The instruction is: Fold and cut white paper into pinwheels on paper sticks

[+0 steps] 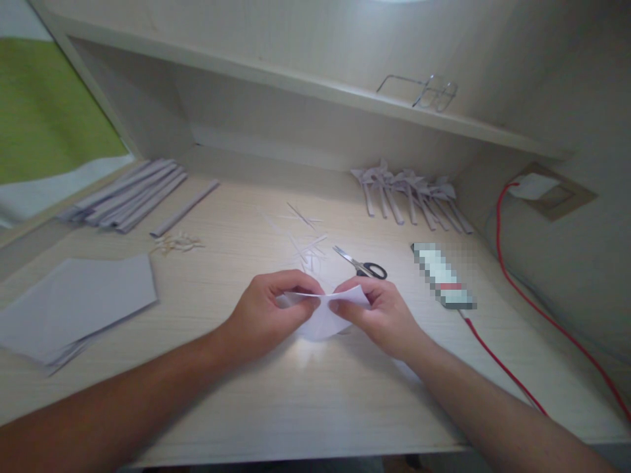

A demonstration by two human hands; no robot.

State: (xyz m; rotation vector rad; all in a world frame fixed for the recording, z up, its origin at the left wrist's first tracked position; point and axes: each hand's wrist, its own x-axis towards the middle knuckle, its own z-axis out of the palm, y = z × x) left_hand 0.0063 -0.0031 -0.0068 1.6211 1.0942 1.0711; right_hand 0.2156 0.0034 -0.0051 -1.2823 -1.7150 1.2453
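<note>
A small white sheet of paper (323, 322) is held above the desk between both hands, its top edge bent slightly at the middle. My left hand (276, 305) pinches its upper edge from the left, thumb in front and fingers behind. From the right, my right hand (382, 312) grips the same edge in the same way, the two thumb tips close together. Just beyond the hands lie scissors (362, 265) with black handles, their blades pointing away to the left. Thin white paper strips (309, 249) are scattered beside them.
Rolled paper tubes (128, 197) and one separate tube (185, 209) lie at the left. Nearer are small pale pieces (180, 242) and stacked paper sheets (98, 289). Paper pinwheels (407, 190) line the back right. A phone (444, 276) with a red cable (507, 368) lies right, below a shelf (296, 82).
</note>
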